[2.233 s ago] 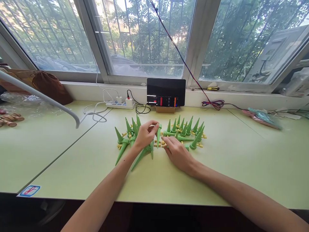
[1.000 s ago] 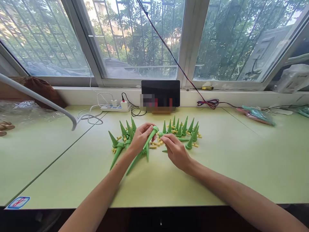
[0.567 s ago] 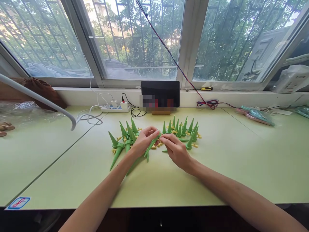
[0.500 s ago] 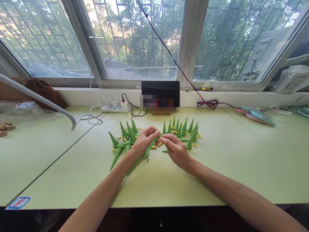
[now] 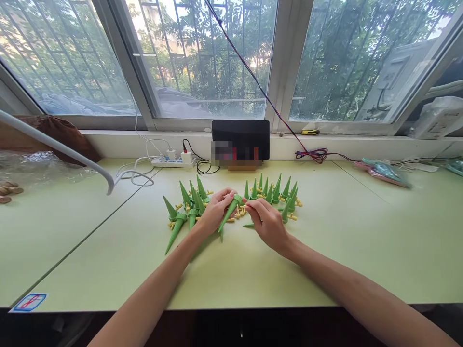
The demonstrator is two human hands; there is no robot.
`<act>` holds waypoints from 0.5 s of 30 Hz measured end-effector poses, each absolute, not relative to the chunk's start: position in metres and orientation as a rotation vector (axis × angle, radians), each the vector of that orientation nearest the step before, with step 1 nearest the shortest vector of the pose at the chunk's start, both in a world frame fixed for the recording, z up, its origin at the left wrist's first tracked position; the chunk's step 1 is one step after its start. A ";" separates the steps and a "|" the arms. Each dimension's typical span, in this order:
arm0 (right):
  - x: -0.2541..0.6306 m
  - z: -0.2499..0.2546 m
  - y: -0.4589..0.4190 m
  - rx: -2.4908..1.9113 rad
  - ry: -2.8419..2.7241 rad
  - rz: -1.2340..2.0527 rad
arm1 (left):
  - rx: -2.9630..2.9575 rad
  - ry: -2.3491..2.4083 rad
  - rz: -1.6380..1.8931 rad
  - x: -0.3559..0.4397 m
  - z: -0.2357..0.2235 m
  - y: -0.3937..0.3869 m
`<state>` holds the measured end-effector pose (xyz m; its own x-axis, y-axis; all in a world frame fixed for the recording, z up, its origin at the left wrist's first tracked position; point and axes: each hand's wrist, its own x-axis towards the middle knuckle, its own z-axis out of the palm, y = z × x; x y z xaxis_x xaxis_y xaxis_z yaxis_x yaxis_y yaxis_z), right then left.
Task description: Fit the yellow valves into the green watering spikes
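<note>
My left hand is closed around a green watering spike, its ribbed cap up and its tip slanting down toward me. Just right of the cap, my right hand pinches a small yellow valve, partly hidden by the fingertips. Beneath and between the hands lie loose yellow valves. Several green spikes with yellow valves stand or lie in a left group, some behind my left wrist. Another group of upright green spikes stands behind my right hand.
A tablet on a wooden stand is at the back of the pale green table. To its left is a power strip with cables. Bundled wires and plastic bags lie back right. A white curved arm reaches in from the left.
My right fingers have drawn slightly right, away from the spike's cap. The spike in my left hand has turned a little, so that its cap shows more fully.
</note>
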<state>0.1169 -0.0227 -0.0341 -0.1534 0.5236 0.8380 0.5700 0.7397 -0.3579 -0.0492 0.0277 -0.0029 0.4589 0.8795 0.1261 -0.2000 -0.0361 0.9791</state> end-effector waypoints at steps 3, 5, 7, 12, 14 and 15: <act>0.116 -0.034 -0.022 -0.839 -1.804 -0.028 | 1.346 0.673 0.968 -0.049 -0.005 0.028; 0.115 -0.034 -0.022 -0.832 -1.809 -0.002 | 1.356 0.674 0.961 -0.050 -0.007 0.028; 0.115 -0.035 -0.022 -0.839 -1.813 0.020 | 1.359 0.677 0.956 -0.049 -0.009 0.028; 0.116 -0.036 -0.020 -0.844 -1.800 0.048 | 1.377 0.680 0.943 -0.048 -0.009 0.026; 0.116 -0.036 -0.020 -0.854 -1.797 0.059 | 1.380 0.688 0.949 -0.048 -0.009 0.026; 0.116 -0.036 -0.020 -0.862 -1.796 0.065 | 1.380 0.694 0.956 -0.048 -0.008 0.026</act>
<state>0.1161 -0.0196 -0.0360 -0.1460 0.5793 0.8020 0.5194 0.7348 -0.4362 -0.0482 0.0257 -0.0085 0.4745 0.8711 0.1264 -0.1494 -0.0619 0.9868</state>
